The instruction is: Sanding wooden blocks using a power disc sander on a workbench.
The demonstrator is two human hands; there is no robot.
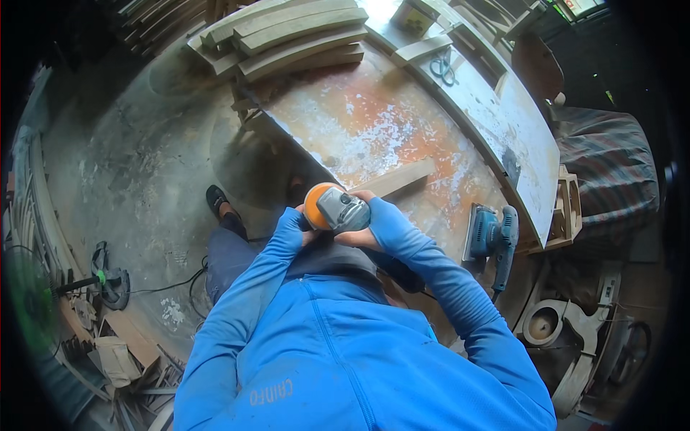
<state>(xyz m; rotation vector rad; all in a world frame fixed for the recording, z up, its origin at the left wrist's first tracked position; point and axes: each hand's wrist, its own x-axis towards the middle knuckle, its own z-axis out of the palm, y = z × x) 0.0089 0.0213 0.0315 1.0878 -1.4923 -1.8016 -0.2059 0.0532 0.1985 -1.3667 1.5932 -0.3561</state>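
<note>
A power tool with a round orange disc and a grey metal head, which looks like an angle grinder (343,208), is held in front of my waist. The disc faces up and to the left. My left hand (305,228) is closed around its left side, with the fingers partly hidden under it. From the right, my right hand (361,233) wraps the metal head, thumb along the top edge. Just beyond the tool, a short wooden bar (395,178) lies on the stained worktable (345,136).
Curved wooden pieces (302,32) are stacked at the table's far end. A blue sheet sander (492,237) rests at the right, beside a white board (496,136) holding a teal looped item (443,70). A green-lit fan (43,294) and wood scraps (126,352) stand at left.
</note>
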